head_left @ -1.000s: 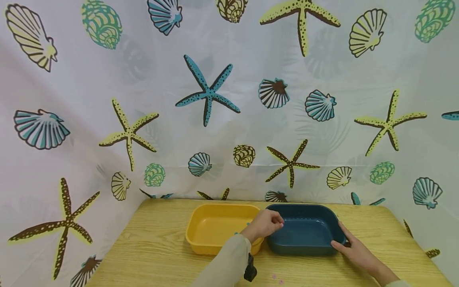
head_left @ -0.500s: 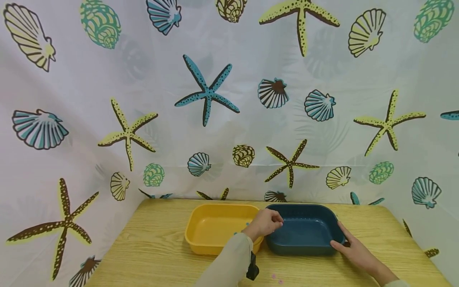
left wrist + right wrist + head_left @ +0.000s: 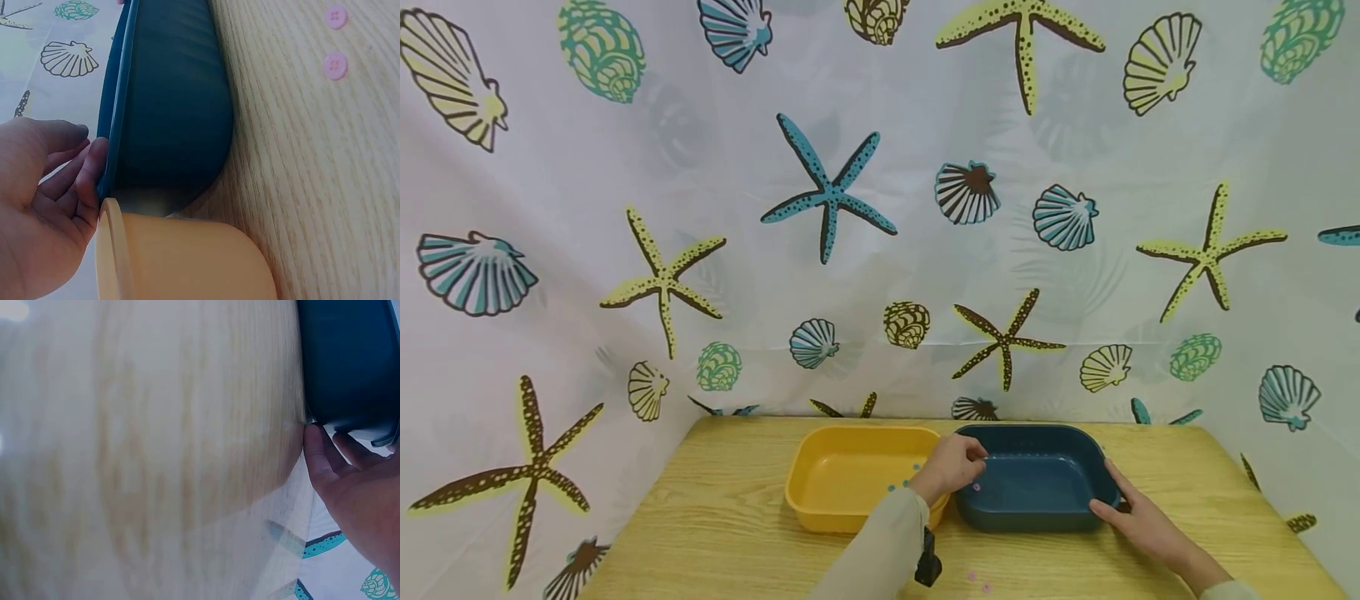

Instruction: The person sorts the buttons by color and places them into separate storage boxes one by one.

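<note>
My left hand [image 3: 953, 465] is over the left end of the dark blue tub [image 3: 1037, 521], beside the yellow tub [image 3: 827, 522]. In the left wrist view its fingers are loosely bent, with a gap between thumb and index fingertip and nothing seen between them. A pink button [image 3: 977, 487] shows just below that hand, at the blue tub's left end. My right hand [image 3: 1142, 521] rests against the blue tub's right end, fingers and thumb fairly straight and touching it. Several small blue buttons [image 3: 891, 487] lie in the yellow tub, some partly hidden by my left hand.
Two pink buttons [image 3: 335, 65] lie on the wooden table [image 3: 715, 517] in front of the blue tub. The tubs stand side by side near the back edge. A white cloth [image 3: 865, 275] printed with shells and starfish hangs behind and at both sides.
A pink button now shows below my left hand at the blue tub; earlier a pinkish spot was at its fingertips. My right hand stays in place. The head view has shifted slightly.
</note>
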`<state>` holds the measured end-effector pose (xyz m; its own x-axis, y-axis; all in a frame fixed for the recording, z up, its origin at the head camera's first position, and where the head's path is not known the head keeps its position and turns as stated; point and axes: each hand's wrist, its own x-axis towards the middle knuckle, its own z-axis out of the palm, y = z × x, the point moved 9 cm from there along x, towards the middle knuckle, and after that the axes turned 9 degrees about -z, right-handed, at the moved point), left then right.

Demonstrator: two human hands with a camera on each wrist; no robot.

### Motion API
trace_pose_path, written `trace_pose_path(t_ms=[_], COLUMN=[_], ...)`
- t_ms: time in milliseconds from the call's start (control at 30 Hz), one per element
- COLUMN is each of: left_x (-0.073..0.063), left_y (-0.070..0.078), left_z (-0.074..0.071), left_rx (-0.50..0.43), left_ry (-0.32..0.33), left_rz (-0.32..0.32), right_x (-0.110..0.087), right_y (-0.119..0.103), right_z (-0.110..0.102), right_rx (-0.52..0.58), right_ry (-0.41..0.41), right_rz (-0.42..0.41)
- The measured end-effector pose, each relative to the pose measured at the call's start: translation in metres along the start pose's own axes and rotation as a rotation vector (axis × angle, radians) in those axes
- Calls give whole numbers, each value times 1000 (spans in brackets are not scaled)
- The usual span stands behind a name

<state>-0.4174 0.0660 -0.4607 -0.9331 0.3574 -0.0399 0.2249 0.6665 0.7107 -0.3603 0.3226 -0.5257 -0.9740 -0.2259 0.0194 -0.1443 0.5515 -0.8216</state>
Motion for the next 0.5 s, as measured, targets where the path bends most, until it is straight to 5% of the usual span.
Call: trace_pose_path(t_ms=[500], left_x=[-34], left_y=[13], left_z=[3], left_rx=[-39], left_ry=[-156], left_rz=[71], right_x=[0], right_y=[-3], right_z=[1], right_rx=[-2], right_ry=[3], right_rz=[-3])
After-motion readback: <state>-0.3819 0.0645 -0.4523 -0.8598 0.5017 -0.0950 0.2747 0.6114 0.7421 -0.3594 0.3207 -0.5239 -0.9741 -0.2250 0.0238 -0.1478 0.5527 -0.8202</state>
